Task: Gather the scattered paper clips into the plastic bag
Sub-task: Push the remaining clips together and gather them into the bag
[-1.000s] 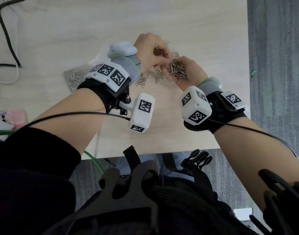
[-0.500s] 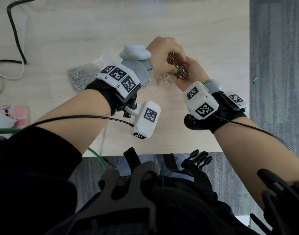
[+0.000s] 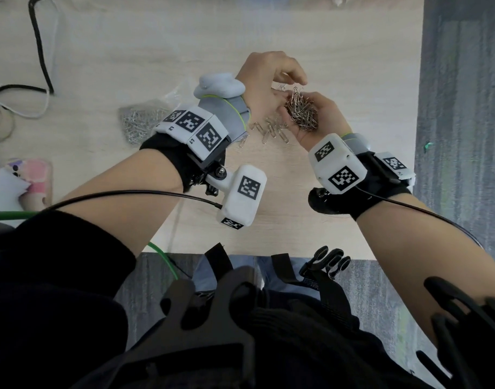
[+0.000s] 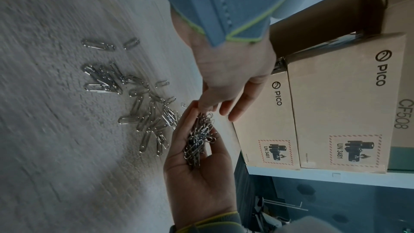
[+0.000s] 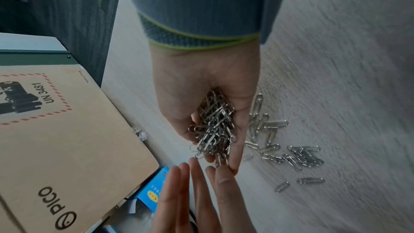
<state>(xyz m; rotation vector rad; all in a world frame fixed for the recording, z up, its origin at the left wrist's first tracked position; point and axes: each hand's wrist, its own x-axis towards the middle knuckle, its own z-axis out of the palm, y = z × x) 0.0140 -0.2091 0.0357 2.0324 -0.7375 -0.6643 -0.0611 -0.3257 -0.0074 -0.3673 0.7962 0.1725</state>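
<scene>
The right hand lies palm up with its fingers cupped around a heap of paper clips; in the right wrist view the heap fills the hollow of the palm and hides most of the fingers beneath it. The left hand sits just above and beside that heap, fingers loosely extended, their tips at the heap's top edge. Whether it pinches a clip cannot be told: from the head view its own knuckles cover the fingertips, and in the left wrist view the hand shows relaxed, nearly straight fingers with nothing clearly between them.

Loose clips lie on the table right beside the heap, on the side toward the person, some partly hidden under the left wrist gear. The plastic bag, with clips inside, rests on the table well to the left of the heap; its near end is covered by the left forearm band. Both wrist views are smeared by blur, so single clips are hard to count.
</scene>
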